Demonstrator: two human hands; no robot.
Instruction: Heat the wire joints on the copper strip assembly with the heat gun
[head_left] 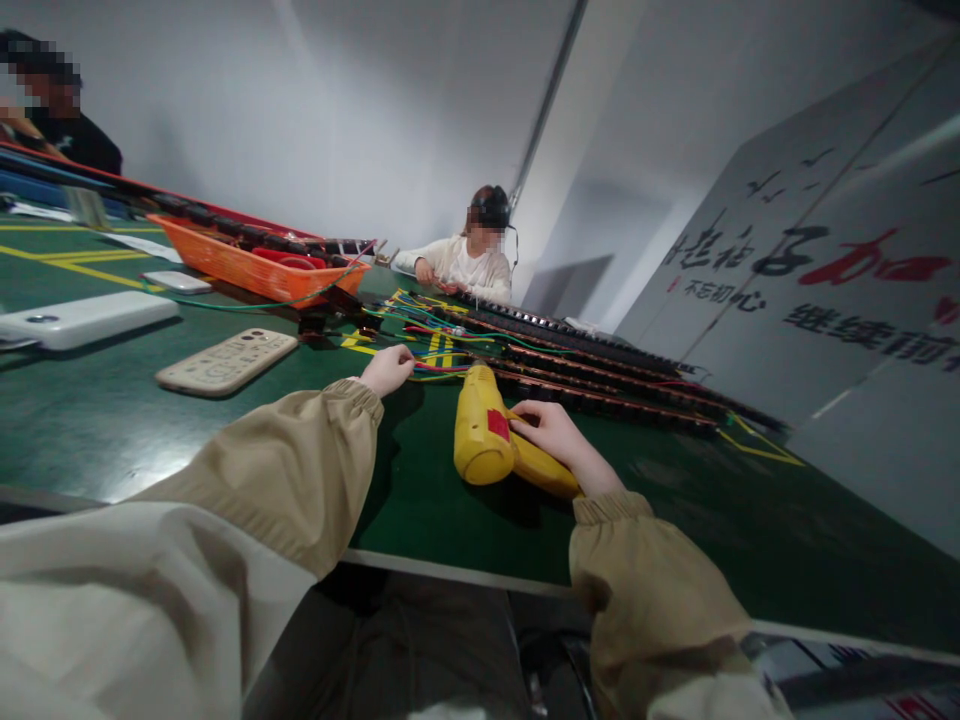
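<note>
In my right hand (556,436) is the handle of a yellow heat gun (476,432) with a red label. Its nozzle points away from me, close to several coloured wires (444,369). My left hand (388,371) is closed at the left end of these wires; its fingertips are partly hidden. The wires run right to long dark strips with copper-coloured lengths (600,392), which lie side by side on the green table (420,500).
Left of my left hand lies a phone in a patterned beige case (229,362), with a white power bank (90,320) beyond it. An orange basket (255,275) holds more dark strips. A person (476,250) sits across the table, another (67,120) at far left.
</note>
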